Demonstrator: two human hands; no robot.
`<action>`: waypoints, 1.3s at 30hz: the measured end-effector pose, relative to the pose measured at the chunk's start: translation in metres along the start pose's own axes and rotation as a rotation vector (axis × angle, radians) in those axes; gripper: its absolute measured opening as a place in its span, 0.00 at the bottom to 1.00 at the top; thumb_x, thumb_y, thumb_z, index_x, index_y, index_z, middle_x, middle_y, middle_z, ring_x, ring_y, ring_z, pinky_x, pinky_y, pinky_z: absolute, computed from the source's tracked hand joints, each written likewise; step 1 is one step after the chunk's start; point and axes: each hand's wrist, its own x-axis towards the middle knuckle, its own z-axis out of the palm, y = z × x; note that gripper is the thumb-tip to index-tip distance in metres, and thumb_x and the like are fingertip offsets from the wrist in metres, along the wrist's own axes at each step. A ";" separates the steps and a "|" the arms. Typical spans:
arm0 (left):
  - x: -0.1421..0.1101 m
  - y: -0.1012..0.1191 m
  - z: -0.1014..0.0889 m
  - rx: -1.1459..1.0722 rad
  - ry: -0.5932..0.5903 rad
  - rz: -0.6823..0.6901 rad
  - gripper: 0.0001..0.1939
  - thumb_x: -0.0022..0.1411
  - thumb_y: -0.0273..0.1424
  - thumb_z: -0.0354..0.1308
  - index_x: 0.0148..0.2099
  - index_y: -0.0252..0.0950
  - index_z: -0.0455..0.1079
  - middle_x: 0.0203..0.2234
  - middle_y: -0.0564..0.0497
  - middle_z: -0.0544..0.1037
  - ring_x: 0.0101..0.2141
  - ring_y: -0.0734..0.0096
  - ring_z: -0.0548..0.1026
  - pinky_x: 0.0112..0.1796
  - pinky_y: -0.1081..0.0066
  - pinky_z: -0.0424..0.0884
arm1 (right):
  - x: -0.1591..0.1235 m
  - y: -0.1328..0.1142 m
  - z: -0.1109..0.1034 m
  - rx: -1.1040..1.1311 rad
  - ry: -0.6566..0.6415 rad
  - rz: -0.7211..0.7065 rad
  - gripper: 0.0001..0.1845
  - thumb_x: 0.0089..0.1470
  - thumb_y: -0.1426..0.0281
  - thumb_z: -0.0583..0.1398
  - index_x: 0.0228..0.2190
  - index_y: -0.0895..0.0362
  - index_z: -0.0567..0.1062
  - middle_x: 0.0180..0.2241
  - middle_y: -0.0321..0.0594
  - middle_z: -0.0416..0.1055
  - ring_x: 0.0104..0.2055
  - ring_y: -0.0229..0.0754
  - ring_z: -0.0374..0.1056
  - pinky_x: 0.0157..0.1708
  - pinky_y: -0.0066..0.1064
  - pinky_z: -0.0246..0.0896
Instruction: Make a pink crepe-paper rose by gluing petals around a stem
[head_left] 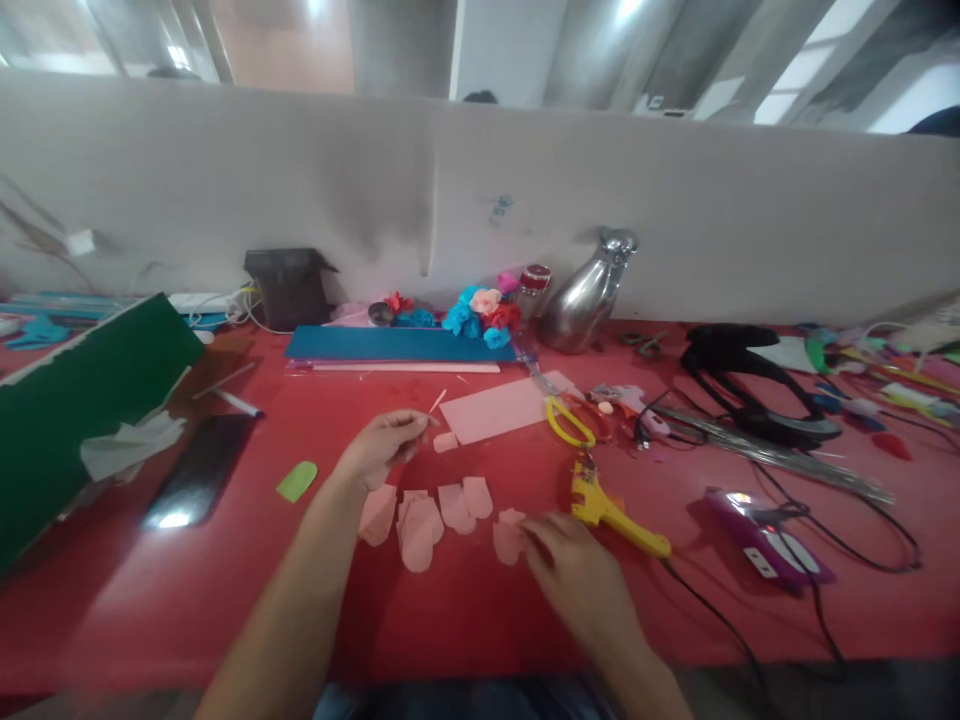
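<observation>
Pinched in my left hand point(390, 440) is a thin stick with a pink tip point(438, 401), held above the red table. My right hand point(574, 565) is lower and to the right, its fingertips closed on the edge of a pink paper petal point(509, 540) in a small pile. More pink petals lie in overlapping groups between my hands, among them a middle stack point(417, 535), a left one point(377, 515) and a right one point(465, 503). A small pink piece point(445, 442) rests beside a pink paper strip point(495, 408).
A yellow glue gun point(619, 520) with a trailing cord lies right of my right hand, near yellow-handled scissors point(570, 422) and a purple power socket point(772, 540). Behind are paper flowers point(484, 312) and a steel jug point(589, 300). At left are a phone point(201, 470) and green board point(90, 410).
</observation>
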 end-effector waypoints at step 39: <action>0.002 -0.005 0.019 -0.103 0.056 0.026 0.15 0.42 0.35 0.68 0.31 0.30 0.74 0.21 0.52 0.71 0.14 0.89 0.52 0.17 0.78 0.45 | 0.120 -0.049 -0.001 1.302 -0.155 0.152 0.11 0.44 0.62 0.61 0.25 0.58 0.74 0.25 0.38 0.75 0.26 0.36 0.68 0.29 0.27 0.60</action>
